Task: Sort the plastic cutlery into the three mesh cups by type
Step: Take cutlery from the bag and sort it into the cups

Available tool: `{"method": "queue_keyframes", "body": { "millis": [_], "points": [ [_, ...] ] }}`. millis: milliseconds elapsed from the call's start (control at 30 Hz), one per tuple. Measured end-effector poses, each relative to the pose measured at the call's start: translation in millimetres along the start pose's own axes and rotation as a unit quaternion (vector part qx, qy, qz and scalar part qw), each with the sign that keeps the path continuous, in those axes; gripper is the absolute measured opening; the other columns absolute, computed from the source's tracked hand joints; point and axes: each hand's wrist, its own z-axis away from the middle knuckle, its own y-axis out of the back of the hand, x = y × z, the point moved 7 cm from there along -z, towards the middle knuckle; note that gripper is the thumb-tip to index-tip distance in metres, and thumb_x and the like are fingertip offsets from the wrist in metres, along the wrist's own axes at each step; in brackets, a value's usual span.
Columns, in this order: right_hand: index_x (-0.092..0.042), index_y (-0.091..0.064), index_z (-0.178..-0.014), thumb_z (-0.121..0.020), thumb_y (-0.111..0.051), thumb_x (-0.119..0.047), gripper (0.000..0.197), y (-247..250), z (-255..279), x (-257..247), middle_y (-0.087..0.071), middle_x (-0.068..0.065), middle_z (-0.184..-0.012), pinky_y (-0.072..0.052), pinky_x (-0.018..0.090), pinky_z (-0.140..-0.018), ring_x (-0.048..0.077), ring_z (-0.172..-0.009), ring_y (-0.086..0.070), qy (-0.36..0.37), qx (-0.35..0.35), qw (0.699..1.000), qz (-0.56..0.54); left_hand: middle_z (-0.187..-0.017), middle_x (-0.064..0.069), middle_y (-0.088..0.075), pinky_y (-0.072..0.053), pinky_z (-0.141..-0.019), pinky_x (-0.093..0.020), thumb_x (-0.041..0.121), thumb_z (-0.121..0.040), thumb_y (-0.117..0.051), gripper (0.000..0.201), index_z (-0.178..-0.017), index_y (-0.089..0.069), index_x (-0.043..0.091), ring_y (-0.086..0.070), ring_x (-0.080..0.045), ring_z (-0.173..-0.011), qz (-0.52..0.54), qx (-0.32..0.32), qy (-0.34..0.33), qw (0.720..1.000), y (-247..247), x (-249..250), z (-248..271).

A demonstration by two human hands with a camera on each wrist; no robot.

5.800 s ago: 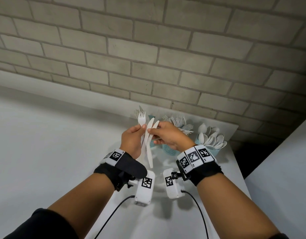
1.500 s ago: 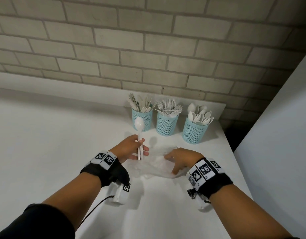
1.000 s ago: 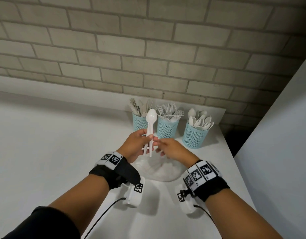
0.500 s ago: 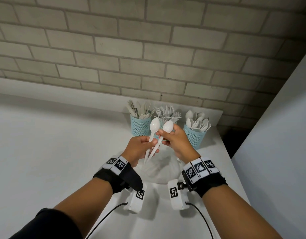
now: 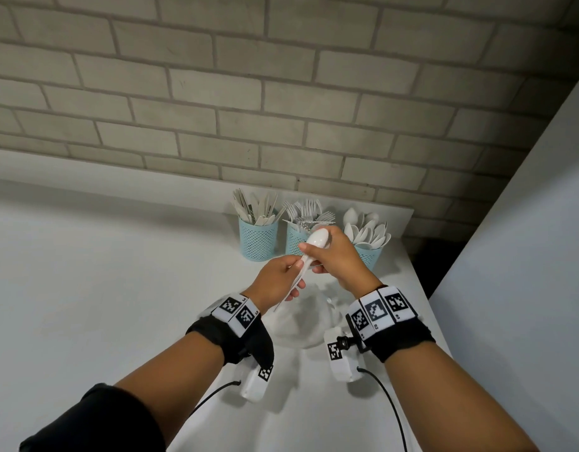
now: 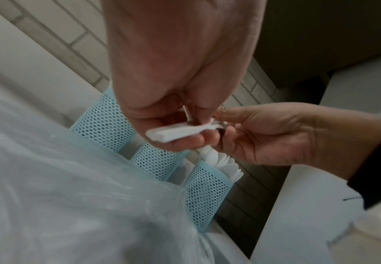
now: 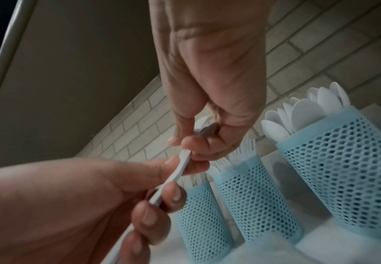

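While I watch from the head cam, 3 blue mesh cups sit in a row at the back of the white table, near the brick wall. L cup holds knives, mid cup holds forks w/ tines up, R cup is packed w/ spoons, bowls up. Mid and R cups are partly hidden behind the hands.

White spoon is up in the air in front of the cups, over a clear plastic bag lying crumpled on the table. Its long axis runs diagonal: bowl points up and away toward the cups, handle end points down and back toward me on the L side. I can't tell if it's one spoon or two stacked.

Left hand has thumb and curled fingers pinching the handle's lower part. Right hand comes in from the R, fingers curled and pinching the neck just under the bowl. Both hands are nearly touching, wrists raised off the table, forearms converging in a V. Wrist cams confirm both pinches on the handle.
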Motion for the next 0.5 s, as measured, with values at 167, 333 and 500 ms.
{"method": "queue_keyframes", "body": {
  "millis": [167,333,500],
  "points": [
    [-0.012,-0.041,-0.116,-0.088,-0.063,-0.009,0.036,7.9,-7.0,3.7,-0.051,0.012,-0.102,-0.056,0.025,-0.049,0.020,-0.069,-0.059,-0.048,0.014,0.999,0.000,-0.071,0.002,-0.051,-0.035,-0.044,-0.011,0.027,-0.098,-0.044,0.017,-0.103,-0.052,0.012,-0.043,-0.008,-0.055,-0.053,-0.032,-0.018,0.998,-16.6,6.3,-8.4],
    [-0.005,-0.039,-0.122,-0.089,-0.060,-0.007,0.039,62.9,-18.0,-17.2,-0.054,0.016,-0.105,-0.055,0.023,-0.046,0.019,-0.067,-0.060,-0.060,0.109,0.992,-0.037,-0.069,0.002,-0.048,-0.034,-0.045,-0.007,0.018,-0.099,-0.044,0.025,-0.109,-0.059,0.002,-0.042,-0.009,-0.058,-0.074,-0.053,-0.011,0.996,-10.8,0.4,-11.6],
    [-0.006,-0.040,-0.125,-0.091,-0.058,-0.011,0.039,141.6,-12.3,-81.5,-0.054,0.007,-0.106,-0.053,0.030,-0.078,0.018,-0.090,-0.057,0.130,0.303,0.944,0.028,-0.082,0.001,-0.059,-0.039,-0.057,-0.010,0.017,-0.095,-0.052,0.019,-0.105,-0.062,0.004,-0.051,-0.010,-0.071,-0.140,0.136,-0.064,0.979,50.3,14.7,-27.9]
  ]
}}
